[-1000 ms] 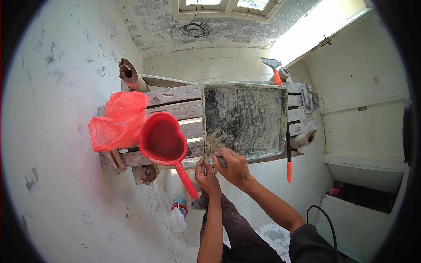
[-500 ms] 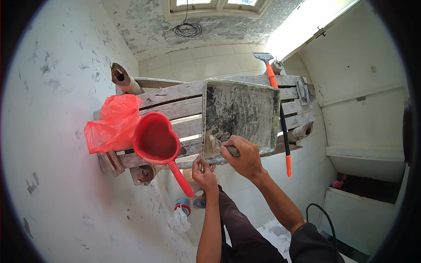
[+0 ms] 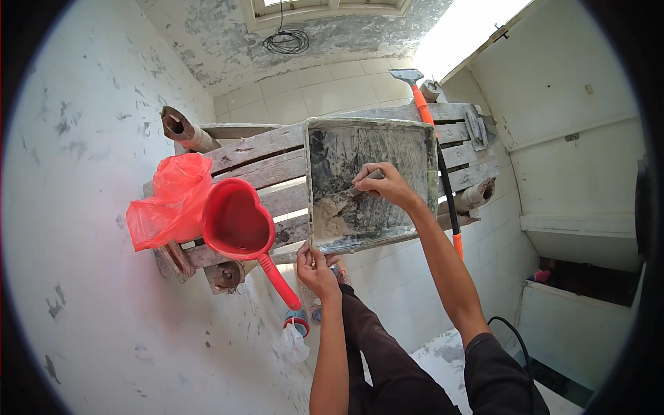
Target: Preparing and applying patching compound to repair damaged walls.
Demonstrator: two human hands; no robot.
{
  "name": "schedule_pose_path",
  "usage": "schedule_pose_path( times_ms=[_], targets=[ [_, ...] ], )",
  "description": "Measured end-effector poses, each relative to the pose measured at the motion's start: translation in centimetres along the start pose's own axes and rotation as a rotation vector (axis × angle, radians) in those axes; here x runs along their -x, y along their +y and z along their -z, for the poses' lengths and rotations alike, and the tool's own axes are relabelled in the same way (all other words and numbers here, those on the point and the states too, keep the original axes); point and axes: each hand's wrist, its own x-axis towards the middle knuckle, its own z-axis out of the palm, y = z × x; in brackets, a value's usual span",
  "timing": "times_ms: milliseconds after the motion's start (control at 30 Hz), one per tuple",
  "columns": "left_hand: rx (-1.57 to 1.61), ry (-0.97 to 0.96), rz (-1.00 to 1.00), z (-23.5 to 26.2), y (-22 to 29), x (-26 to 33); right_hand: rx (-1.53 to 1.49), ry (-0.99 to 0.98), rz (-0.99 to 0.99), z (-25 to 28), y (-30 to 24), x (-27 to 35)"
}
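A shallow rectangular tray, smeared with grey residue, lies on a rough wooden plank bench. My left hand is closed on its near left corner. Over the middle of the tray, my right hand grips a putty knife by its handle; part of the tool is hidden by the fingers. Its blade end meets a patch of wet greyish-beige paste in the tray's near left part. Left of the tray sits a red heart-shaped dipper with some liquid inside, its handle overhanging the near bench edge.
A red plastic bag lies at the bench's left end. Along the tray's right side rests a long-handled scraper in orange and black. A flat trowel-like tool lies farther right. Below, a small bucket stands near my feet.
My right hand has moved away from the tray's near left corner, up toward its middle, with the putty knife. My left hand keeps its hold on the corner. The view has shifted slightly.
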Motion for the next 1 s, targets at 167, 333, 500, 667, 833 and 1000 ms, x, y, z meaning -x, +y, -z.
schedule_pose_path(
  times_ms=[167,333,500,667,833,1000],
  targets=[
    [0.013,0.064,-0.012,-0.6,0.1,0.4,0.186,-0.227,0.180,-1.6,-2.2,-1.3],
    [-0.031,0.056,-0.031,-0.1,-0.4,0.5,0.288,-0.204,0.203,-0.3,-6.4,-1.3],
    [-0.066,0.036,-0.048,-0.7,-0.4,0.3,0.248,-0.189,0.171,-1.2,-3.2,-2.8],
    [-0.010,0.093,-0.062,-1.0,-0.1,0.4,0.257,-0.292,0.133,-3.1,-3.3,-0.8],
    [-0.015,0.090,-0.021,-1.2,0.3,0.5,0.225,-0.133,0.133,0.4,-4.5,0.0],
    [-0.002,0.097,-0.023,-1.3,-0.2,0.2,0.146,-0.153,0.036,-1.4,-0.3,0.3]
  ],
)
